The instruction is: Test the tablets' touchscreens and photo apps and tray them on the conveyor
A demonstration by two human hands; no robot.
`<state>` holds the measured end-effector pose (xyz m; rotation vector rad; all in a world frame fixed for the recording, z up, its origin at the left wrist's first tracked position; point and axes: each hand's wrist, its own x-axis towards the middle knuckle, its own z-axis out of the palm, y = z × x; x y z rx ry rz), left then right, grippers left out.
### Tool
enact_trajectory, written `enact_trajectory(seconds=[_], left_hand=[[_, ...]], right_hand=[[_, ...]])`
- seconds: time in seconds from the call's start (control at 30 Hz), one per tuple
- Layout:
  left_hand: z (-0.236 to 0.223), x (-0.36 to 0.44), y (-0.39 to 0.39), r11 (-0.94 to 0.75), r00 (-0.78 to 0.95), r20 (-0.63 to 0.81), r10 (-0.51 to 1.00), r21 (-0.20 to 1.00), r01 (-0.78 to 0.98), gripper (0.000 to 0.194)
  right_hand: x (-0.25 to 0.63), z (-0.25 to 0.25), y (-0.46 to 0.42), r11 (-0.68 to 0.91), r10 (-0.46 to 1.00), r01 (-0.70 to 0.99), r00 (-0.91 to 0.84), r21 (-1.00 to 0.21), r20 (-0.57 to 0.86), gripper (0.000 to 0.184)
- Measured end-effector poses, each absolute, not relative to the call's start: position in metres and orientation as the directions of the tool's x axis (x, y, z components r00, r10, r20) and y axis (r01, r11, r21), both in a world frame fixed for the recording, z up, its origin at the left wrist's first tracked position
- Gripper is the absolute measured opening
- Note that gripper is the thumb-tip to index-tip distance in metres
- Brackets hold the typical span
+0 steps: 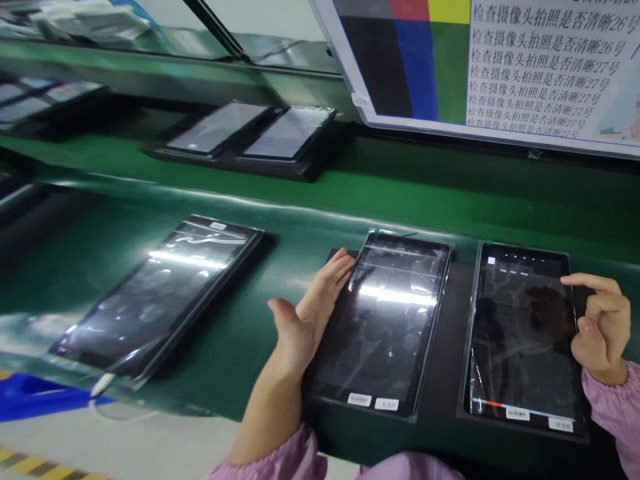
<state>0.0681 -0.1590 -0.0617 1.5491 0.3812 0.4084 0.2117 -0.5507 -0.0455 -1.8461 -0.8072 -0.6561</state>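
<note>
Person in pink sleeves [613, 413] at a green work surface [200, 387], both bare hands on or by tablets. Left hand [310, 313] lies along the near-left edge of the middle tablet [383, 320], fingers together, thumb spread well apart, not closed round anything. Right hand [603, 327] is at the right edge of the right tablet [523, 347]: index finger stretched out to the screen edge, other fingers curled in, index and thumb apart; can't tell if the fingertip presses.

Right tablet: dark screen with small white icons along the far end, a white square in the corner, a thin blue and red line at the near end. Middle tablet: dark, bright light glare across it. Both are in clear film, flat on a black tray [445, 340], side by side with a gap, two white labels each at the near end.

Left tablet [160, 293] lies slanted, apart from them, filmed too, one white label, white cable [100, 387] at its near end. Behind, on a green strip, two more tablets [290, 133] on a black holder [305, 170]. Upper right, color test chart [425, 60] with Chinese text lines.
</note>
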Motion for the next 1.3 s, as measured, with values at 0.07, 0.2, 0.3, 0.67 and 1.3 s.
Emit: enact_trajectory(seconds=[0.07, 0.2, 0.3, 0.67, 1.3], left_hand=[[-0.062, 0.068, -0.159, -0.02, 0.876, 0.022, 0.482, 1.0, -0.014, 0.092], [-0.062, 0.067, -0.157, -0.016, 0.881, 0.012, 0.473, 1.0, -0.004, 0.091], [-0.064, 0.067, -0.156, -0.015, 0.886, 0.009, 0.464, 1.0, -0.002, 0.089], [-0.069, 0.065, -0.152, -0.049, 0.903, 0.022, 0.429, 0.999, -0.001, 0.078], [-0.058, 0.057, -0.153, -0.322, 0.951, -0.044, 0.307, 0.935, 0.147, 0.061]], right_hand=[[0.212, -0.047, -0.552, -0.297, 0.249, 0.773, 0.63, -0.561, 0.736, 0.014], [0.212, -0.048, -0.552, -0.295, 0.262, 0.786, 0.614, -0.544, 0.745, 0.015], [0.212, -0.047, -0.551, -0.31, 0.259, 0.776, 0.625, -0.55, 0.736, 0.015], [0.212, -0.044, -0.551, -0.393, 0.253, 0.746, 0.649, -0.537, 0.718, 0.026], [0.264, -0.091, -0.567, -0.393, 0.041, 0.263, 0.962, -0.881, 0.269, 0.036]])
